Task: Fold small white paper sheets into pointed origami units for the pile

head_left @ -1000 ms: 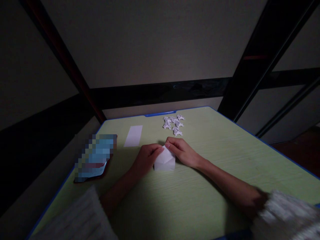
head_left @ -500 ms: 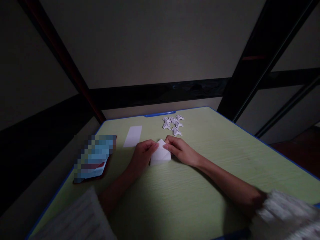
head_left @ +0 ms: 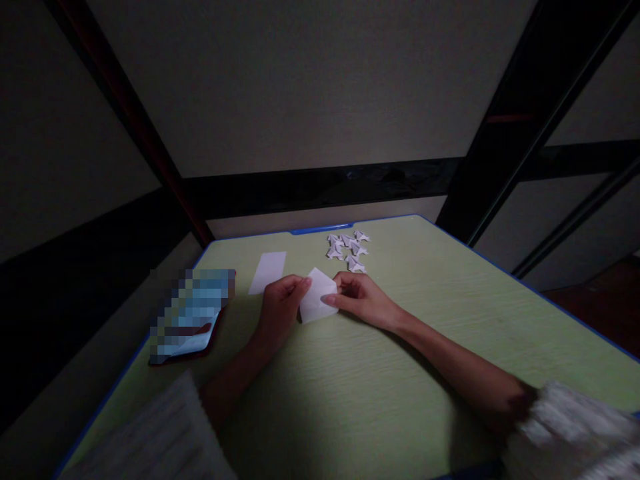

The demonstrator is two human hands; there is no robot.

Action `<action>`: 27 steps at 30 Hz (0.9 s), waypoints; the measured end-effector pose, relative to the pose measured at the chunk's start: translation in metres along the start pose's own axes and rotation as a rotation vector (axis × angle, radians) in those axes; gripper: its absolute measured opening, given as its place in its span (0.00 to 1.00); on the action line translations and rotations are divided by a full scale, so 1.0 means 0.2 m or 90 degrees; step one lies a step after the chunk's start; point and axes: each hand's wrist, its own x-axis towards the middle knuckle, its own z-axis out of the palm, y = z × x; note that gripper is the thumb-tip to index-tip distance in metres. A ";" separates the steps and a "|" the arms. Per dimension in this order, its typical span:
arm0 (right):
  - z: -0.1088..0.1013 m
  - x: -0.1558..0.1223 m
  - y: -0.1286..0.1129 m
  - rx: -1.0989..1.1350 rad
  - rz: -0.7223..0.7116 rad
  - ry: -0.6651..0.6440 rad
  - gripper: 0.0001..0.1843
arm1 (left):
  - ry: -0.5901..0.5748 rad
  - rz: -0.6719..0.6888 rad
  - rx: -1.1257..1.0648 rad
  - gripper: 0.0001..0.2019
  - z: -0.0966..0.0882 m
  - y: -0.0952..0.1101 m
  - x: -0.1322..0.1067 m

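Note:
A folded white paper piece [head_left: 316, 300] is lifted slightly off the green table [head_left: 380, 373], held between both hands. My left hand [head_left: 280, 308] pinches its left edge with curled fingers. My right hand [head_left: 361, 297] pinches its right edge between thumb and fingers. Just beyond lies a cluster of several small folded white paper figures [head_left: 347, 247]. A flat white paper strip [head_left: 267, 272] rests to the left of the hands.
A phone with a blurred lit screen [head_left: 189, 313] lies at the table's left edge. The table has a blue rim [head_left: 320, 229]. Dark frame bars [head_left: 505, 127] and a pale wall stand behind it. The room is dim.
The paper has moved away from me and to the left, and its peaked top has gone flatter as both hands turned and lifted it.

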 end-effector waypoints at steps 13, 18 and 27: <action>-0.04 0.02 0.01 0.007 -0.078 0.224 0.06 | -0.263 -0.109 -0.054 0.05 0.02 0.01 -0.02; -0.01 0.01 0.00 -0.007 -0.085 0.180 0.05 | -0.202 -0.132 -0.094 0.10 0.02 0.00 -0.01; 0.01 0.02 0.00 0.164 0.021 0.143 0.33 | -0.033 -0.066 -0.083 0.13 0.02 -0.02 0.00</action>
